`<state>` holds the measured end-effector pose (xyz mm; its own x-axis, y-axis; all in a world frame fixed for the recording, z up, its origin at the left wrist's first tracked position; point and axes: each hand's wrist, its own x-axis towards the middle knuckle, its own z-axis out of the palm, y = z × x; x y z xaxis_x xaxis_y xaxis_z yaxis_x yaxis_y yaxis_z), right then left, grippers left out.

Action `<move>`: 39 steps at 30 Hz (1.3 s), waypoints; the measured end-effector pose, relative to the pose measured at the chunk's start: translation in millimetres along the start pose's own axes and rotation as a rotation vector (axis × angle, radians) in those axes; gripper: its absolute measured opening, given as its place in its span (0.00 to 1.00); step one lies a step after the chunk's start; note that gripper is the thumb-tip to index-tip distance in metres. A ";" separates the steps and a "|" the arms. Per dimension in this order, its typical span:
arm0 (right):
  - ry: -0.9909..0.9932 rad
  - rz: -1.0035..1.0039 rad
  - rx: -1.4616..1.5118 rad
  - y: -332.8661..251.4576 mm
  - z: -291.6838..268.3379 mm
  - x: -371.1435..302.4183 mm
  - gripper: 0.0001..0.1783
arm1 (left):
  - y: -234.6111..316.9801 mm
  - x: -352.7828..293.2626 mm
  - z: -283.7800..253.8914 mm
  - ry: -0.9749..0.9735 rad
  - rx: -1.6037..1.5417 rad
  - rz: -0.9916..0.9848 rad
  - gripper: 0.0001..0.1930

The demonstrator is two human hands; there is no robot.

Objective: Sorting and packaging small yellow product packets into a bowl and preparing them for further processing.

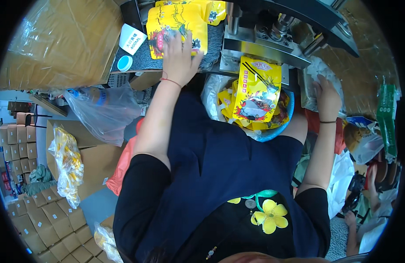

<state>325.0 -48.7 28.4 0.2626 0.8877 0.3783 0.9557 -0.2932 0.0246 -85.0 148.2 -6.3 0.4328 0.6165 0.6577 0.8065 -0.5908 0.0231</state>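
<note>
My left hand [183,57] lies with fingers spread on a stack of yellow printed pouches [156,26] at the upper left of the bench. A single yellow pouch [257,94] sits with its top edge at the metal press [266,50], and its lower part hangs over a blue basket [291,109]. More yellow pouches [228,98] fill that basket. Off to the right, my right hand [328,97] is beside a block wrapped in clear plastic [309,90], its fingers loosely bent and apart. I see nothing held in it; whether it touches the plastic I cannot tell.
On the bench's left are a white card [131,39] and a small turquoise-topped round tub [124,63]. A large taped carton [58,44] borders the left side. The press arm [307,17] overhangs the right. Another person's arm [372,188] shows at far right.
</note>
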 end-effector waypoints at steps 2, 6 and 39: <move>0.026 -0.010 0.001 3.3 1.1 2.2 0.15 | 2.9 -16.5 -10.9 -0.207 -0.033 0.129 0.25; 0.358 0.010 0.247 -5.7 -8.1 -1.3 0.14 | 12.5 -37.8 -33.3 -0.238 -0.409 -0.026 0.18; -0.434 0.003 1.214 -48.7 -32.6 -29.8 0.15 | 109.1 0.4 -10.6 -0.616 -1.590 -0.837 0.18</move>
<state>266.4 -72.5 46.1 0.0677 0.9969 0.0408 0.4030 0.0101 -0.9151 -1.1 78.5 4.4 0.5349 0.8202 -0.2031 -0.0549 0.2736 0.9603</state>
